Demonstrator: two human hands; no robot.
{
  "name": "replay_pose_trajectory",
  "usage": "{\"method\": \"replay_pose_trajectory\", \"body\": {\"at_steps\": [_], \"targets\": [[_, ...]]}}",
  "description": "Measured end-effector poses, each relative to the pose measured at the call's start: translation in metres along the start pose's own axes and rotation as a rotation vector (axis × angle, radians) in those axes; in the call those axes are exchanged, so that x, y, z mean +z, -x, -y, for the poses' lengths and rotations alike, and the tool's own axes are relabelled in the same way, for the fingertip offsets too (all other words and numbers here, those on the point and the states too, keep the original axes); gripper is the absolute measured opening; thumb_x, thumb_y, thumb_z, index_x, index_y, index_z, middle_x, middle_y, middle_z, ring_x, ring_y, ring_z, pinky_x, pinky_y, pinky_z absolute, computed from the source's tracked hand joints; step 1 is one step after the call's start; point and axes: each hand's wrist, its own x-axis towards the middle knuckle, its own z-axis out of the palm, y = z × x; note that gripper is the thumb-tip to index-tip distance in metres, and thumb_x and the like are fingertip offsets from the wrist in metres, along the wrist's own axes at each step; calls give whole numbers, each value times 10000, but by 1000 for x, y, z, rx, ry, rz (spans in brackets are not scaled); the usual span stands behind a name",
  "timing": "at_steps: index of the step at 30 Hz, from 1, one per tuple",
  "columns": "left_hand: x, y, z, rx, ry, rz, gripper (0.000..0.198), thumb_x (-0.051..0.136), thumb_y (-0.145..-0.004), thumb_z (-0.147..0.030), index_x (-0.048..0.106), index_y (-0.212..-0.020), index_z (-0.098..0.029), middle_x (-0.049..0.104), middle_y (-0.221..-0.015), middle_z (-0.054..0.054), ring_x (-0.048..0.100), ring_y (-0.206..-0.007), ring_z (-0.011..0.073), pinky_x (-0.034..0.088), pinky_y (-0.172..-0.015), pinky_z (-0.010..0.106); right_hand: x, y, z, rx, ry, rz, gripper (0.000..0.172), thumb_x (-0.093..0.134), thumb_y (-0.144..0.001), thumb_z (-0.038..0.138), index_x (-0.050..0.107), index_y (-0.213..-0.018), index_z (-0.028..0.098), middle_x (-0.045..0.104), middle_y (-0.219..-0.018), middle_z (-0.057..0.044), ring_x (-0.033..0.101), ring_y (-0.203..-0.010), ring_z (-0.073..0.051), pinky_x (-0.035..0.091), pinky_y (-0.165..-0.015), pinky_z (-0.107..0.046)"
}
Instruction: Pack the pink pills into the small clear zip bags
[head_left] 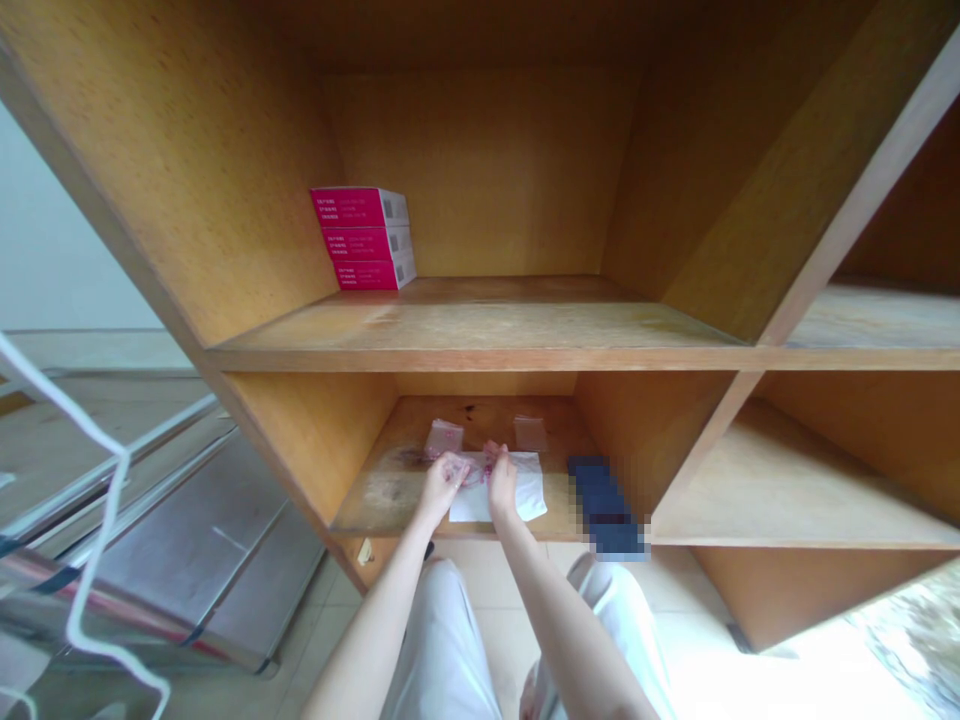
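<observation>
clear bag (480, 466) with pink print, crumpled, sits pinched between the left hand (442, 487) and the right hand (502, 482). both hands are close together, fingertips closed on the bag from either side, just above a white sheet (517, 492) that lies flat near the front edge of the lower shelf (390, 490). the sheet runs under the right hand and reaches toward the left hand.

two more small bags lie behind the hands on the same shelf: a pink-marked bag (444, 438) just beyond the left hand and a paler bag (530, 433) beyond the right hand, near the back wall. a dark blue object (604, 505), pixelated too heavily to name, stands just right of the sheet at the shelf's edge, apart from the right hand.

above, three magenta boxes (364, 240) sit stacked against the left wall of the upper shelf (487, 325). white trousers (442, 640) show below the shelf. at far left, metal panels (187, 540) lean beside a loose white cord (90, 500).
</observation>
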Motion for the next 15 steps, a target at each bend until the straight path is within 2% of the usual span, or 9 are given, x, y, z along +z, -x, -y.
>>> {"method": "replay_pose_trajectory", "body": {"at_steps": [4, 9, 15], "targets": [[3, -4, 4, 8, -41, 21, 181, 620, -662, -304, 520, -711, -161, 594, -681, 5, 555, -654, 125, 423, -617, 222, 0, 0, 1, 7, -27, 2, 537, 227, -846, 493, 592, -1010, 134, 615, -1063, -122, 560, -1009, -200, 407, -857, -313], [5, -11, 9, 52, -152, -14, 125, 579, -682, -259, 492, -690, -170, 559, -635, -21, 532, -628, 115, 407, -606, 213, 2, -1, -2, 0, -63, -10, 506, 239, -846, 467, 593, -996, 139, 621, -1053, -117, 567, -998, -198, 410, -859, -320], [8, -12, 2, 111, -257, -5, 96, 539, -715, -244, 514, -766, -167, 582, -693, 1, 542, -665, 127, 415, -634, 231, 2, -1, -1, 27, -79, -12, 504, 248, -840, 472, 593, -989, 136, 620, -1055, -117, 572, -988, -193, 418, -854, -305]]}}
